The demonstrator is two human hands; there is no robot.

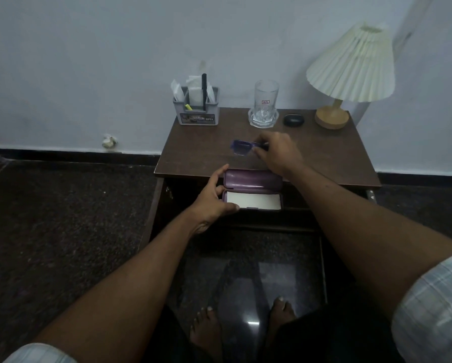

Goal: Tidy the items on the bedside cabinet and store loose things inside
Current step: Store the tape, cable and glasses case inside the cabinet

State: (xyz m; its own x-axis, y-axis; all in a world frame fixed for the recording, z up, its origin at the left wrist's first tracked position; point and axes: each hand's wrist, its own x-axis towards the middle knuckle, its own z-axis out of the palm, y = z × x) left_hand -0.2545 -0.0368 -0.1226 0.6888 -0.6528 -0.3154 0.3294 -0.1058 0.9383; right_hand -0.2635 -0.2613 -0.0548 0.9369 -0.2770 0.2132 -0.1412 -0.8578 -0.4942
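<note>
A dark wooden bedside cabinet [198,153] stands against the wall. My right hand [278,153] pinches a pair of purple-blue glasses [242,147] just above the cabinet top. My left hand [214,197] grips the left end of an open purple glasses case [253,179] with a white lining, held at the cabinet's front edge over the open drawer [298,226].
At the back of the top stand a grey organiser [197,111] with a pen and papers, a drinking glass [265,100] on a clear coaster, a small dark case [293,120] and a lamp [350,69] with a pleated shade. My bare feet [206,334] are on the dark floor below.
</note>
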